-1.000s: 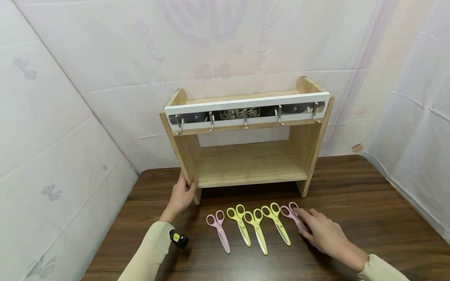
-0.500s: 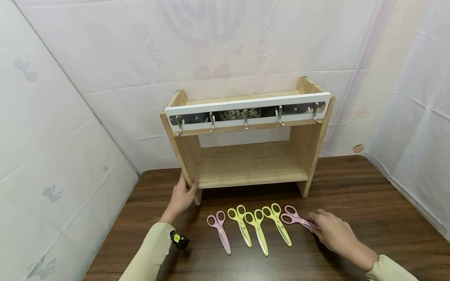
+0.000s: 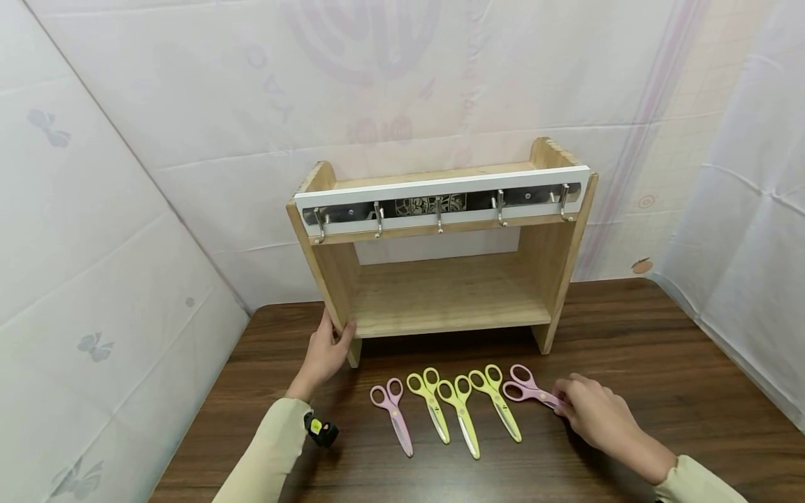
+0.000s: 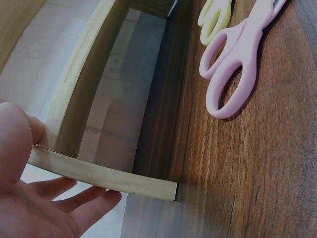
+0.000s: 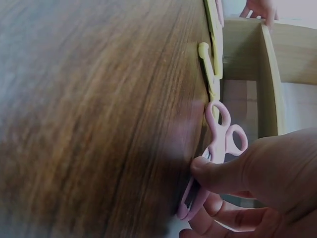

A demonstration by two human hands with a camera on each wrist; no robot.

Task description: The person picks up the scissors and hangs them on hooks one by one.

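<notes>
My left hand [image 3: 323, 355] grips the lower left side panel of a wooden shelf [image 3: 446, 293], thumb inside and fingers outside, as the left wrist view shows. My right hand [image 3: 597, 412] pinches the blade end of a pink pair of scissors [image 5: 218, 141] between thumb and fingers; its handle loops point left, toward the shelf. To the left on the table lie three yellow pairs of scissors [image 3: 462, 412] in a row, handles toward the shelf. Another pink pair of scissors [image 3: 394, 417] lies at the row's left end, nearest my left hand.
Along the shelf's upper front runs a white rail [image 3: 443, 183] with several metal hooks [image 3: 439, 213], nothing hanging on them. The shelf stands on a dark wooden table [image 3: 666, 349]. White patterned cloth [image 3: 189, 91] encloses the back and sides.
My right hand has drawn slightly right with the right-hand pink scissors, which have turned so their blades point more to the right. The left hand keeps its hold on the shelf.
</notes>
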